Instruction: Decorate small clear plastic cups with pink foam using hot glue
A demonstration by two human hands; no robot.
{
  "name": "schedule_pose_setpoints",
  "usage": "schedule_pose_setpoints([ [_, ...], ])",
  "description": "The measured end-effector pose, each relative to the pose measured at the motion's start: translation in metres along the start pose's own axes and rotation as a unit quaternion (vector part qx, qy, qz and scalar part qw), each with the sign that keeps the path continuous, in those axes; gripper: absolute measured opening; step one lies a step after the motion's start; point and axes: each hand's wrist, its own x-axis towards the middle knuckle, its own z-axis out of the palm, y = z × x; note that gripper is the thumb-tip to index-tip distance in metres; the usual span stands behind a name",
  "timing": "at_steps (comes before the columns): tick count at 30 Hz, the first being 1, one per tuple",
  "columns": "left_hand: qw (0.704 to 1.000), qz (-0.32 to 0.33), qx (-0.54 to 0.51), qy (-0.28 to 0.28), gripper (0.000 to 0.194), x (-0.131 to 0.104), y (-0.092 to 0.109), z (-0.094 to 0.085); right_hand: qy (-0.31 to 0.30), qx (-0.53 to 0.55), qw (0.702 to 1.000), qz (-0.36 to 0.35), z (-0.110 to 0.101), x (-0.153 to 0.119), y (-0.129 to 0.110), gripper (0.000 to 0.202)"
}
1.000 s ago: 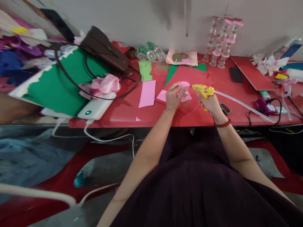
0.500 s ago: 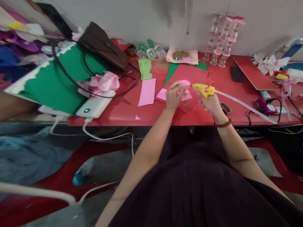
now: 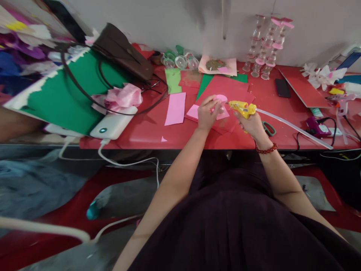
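Note:
My right hand [image 3: 252, 123] is wrapped round a yellow glue gun [image 3: 241, 108], and a long clear glue stick [image 3: 296, 129] sticks out of its back end. The gun's nozzle points left, close to a pink paper circle [image 3: 221, 98]. Pinched in the fingers of my left hand [image 3: 208, 113] is that circle, raised over the papers. Something small and clear seems to sit under it, mostly hidden by the fingers. Pink paper pieces [image 3: 193, 111] and red sheets [image 3: 229, 88] lie beneath both hands. Green-handled scissors [image 3: 269, 128] rest just right of my right hand.
Joined clear plastic pieces with pink discs [image 3: 261, 52] hang by the wall. A phone [image 3: 282, 88] and a second glue gun [image 3: 342, 101] lie to the right. At left are a brown bag [image 3: 124, 52], a looping black cable [image 3: 73, 83] and a white power bank [image 3: 113, 126].
The hands, the glue gun and the pink circle stay almost in place. The camera view has shifted very slightly.

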Motion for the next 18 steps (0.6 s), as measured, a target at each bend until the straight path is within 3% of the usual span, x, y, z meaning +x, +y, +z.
schedule_pose_setpoints([
  [18, 1.0, -0.007, -0.015, -0.017, 0.05, 0.0005, 0.0038, -0.0025, -0.012, 0.0, 1.0, -0.028, 0.0043, 0.0003, 0.0042, 0.027],
])
